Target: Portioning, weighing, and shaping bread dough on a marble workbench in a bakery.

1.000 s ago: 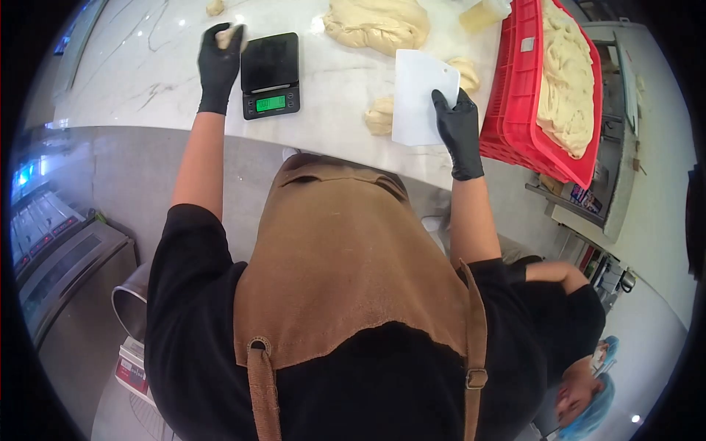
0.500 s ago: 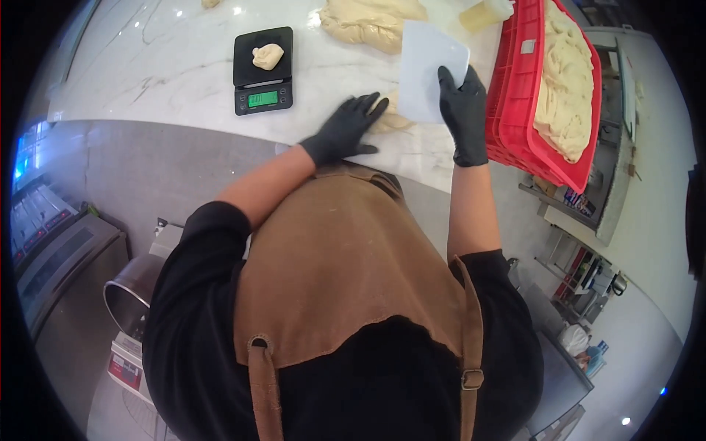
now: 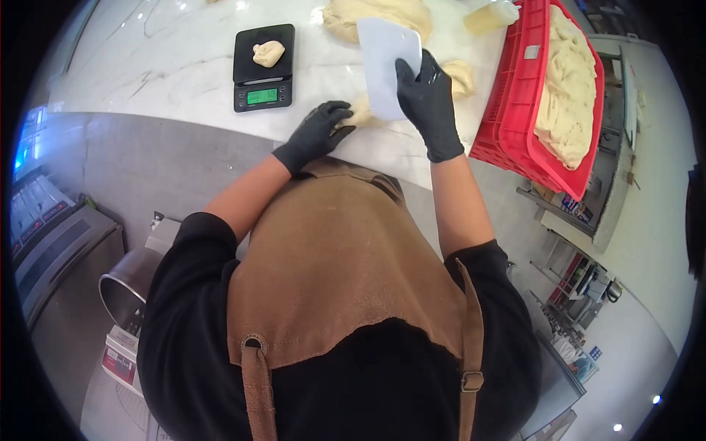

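Observation:
My left hand (image 3: 315,134), in a black glove, has its fingers curled over the left end of a strip of pale dough (image 3: 359,113) on the counter. In my right hand (image 3: 428,104), also gloved in black, is a white dough scraper (image 3: 388,70), held upright with its lower edge down at the dough strip. Another part of the dough (image 3: 461,79) shows to the right, behind that hand; the scraper hides what lies between. A small dough lump (image 3: 268,54) rests on the black digital scale (image 3: 263,97), whose display glows green.
A large dough mass (image 3: 346,18) lies farther back on the white marble counter (image 3: 169,70). Beside it stands a container of yellowish liquid (image 3: 489,18). A red crate (image 3: 507,110) filled with dough (image 3: 566,95) borders the right side. The counter's front edge runs close to my apron.
Both hands have shifted left, the scraper moving along with my right hand. My left fingers have gone from spread to curled at the dough. A dough part now shows right of the scraper.

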Available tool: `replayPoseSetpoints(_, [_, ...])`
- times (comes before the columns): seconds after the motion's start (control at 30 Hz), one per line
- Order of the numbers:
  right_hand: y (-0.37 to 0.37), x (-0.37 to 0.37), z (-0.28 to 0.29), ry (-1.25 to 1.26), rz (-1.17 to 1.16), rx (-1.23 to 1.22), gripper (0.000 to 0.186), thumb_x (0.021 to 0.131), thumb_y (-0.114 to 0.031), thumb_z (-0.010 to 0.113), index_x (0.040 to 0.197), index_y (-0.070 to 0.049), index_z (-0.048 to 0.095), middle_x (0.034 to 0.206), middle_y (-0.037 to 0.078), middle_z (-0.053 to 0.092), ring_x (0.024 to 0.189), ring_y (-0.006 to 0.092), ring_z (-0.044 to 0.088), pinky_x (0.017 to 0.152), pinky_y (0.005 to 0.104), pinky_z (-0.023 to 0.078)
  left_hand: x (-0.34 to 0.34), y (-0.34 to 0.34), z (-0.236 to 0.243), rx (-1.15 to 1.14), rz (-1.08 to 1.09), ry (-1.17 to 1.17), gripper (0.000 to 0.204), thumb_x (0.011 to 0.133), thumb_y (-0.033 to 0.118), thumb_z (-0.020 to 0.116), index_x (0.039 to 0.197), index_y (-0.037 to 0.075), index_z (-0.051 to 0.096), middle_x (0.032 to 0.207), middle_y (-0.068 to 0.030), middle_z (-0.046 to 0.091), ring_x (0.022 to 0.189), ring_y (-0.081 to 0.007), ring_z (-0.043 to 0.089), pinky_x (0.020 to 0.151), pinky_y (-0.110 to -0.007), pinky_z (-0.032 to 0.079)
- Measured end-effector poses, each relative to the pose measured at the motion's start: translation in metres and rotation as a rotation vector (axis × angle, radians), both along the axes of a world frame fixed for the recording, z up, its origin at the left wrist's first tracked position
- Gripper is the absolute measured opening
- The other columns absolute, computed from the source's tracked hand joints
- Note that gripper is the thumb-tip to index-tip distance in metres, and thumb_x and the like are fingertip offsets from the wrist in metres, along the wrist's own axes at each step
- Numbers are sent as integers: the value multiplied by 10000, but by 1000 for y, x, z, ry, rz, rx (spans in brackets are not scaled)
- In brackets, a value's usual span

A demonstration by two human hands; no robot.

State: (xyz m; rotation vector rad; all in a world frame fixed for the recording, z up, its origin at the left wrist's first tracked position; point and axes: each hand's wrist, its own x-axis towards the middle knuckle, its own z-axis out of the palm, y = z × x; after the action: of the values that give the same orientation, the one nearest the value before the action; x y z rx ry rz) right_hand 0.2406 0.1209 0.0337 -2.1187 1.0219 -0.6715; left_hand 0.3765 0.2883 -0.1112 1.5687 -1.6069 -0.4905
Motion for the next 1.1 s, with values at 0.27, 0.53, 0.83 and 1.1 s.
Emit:
replayPoseSetpoints(0.27, [-12,15,-15,37,-78,13,323,911,-197,657,1100,65,637,966,242,708,856,352,696,770,412,533,-12,18,22,29,110,-281,600,816,297,793,1324,75,562,1164,-189,631,1018,-318,645,869,-394,523])
replayPoseSetpoints(0.53, [-17,-136,89,-655,-459,337,450,939,-110,630,1347,48,524,1262,134,616,1074,238,642,922,346,524,-66,-104,96,234,-139,990,243,921,224,646,1054,28,594,781,-68,608,643,-128,558,621,-303,482])
replayPoseSetpoints(0.83, [14,-215,108,-574,-638,148,384,954,-118,616,1281,81,582,1264,198,612,1124,296,632,933,397,541,-69,-99,88,134,-212,328,429,925,310,676,1231,25,581,954,-180,707,879,-328,694,784,-416,534])
replayPoseSetpoints(1.1, [5,-118,11,-234,-433,214,340,944,-150,648,1198,75,622,1098,143,699,930,206,652,821,339,512,-31,-31,51,312,-15,-159,561,860,196,718,1370,84,512,1340,-179,556,1221,-340,545,990,-458,464])
